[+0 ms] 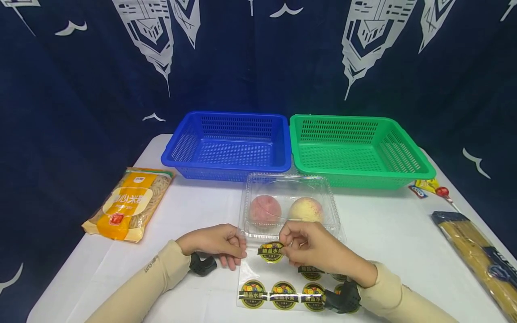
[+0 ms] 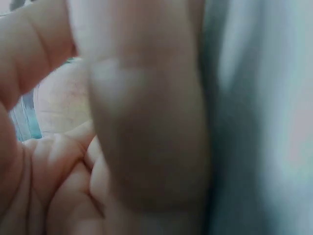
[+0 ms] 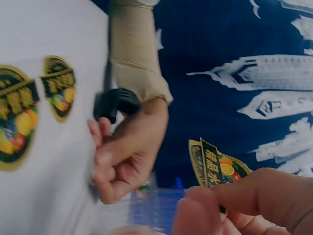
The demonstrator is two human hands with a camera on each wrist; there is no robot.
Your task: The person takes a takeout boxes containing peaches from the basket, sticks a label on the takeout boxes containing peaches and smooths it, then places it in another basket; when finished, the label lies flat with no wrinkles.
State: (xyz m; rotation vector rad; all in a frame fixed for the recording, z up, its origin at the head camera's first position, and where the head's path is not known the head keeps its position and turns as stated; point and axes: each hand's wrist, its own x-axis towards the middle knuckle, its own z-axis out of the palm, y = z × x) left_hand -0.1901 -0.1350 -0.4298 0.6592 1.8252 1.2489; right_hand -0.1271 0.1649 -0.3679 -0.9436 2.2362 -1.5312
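Gold-rimmed sticker [image 1: 268, 253] clears sheet [image 1: 268, 272], right hand [image 1: 317, 246] pinching its edge.

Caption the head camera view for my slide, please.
Right hand pinching a fruit sticker over its sheet, in front of a clear box holding two round fruits.

Long beige sleeves on this person: the left sleeve [image 1: 139, 282] carries small dark lettering along the forearm, above a wide cuff [image 1: 177, 264]. Compact black devices, on the left wrist [image 1: 203, 264] and right wrist [image 1: 343, 297], look chunky and rounded.
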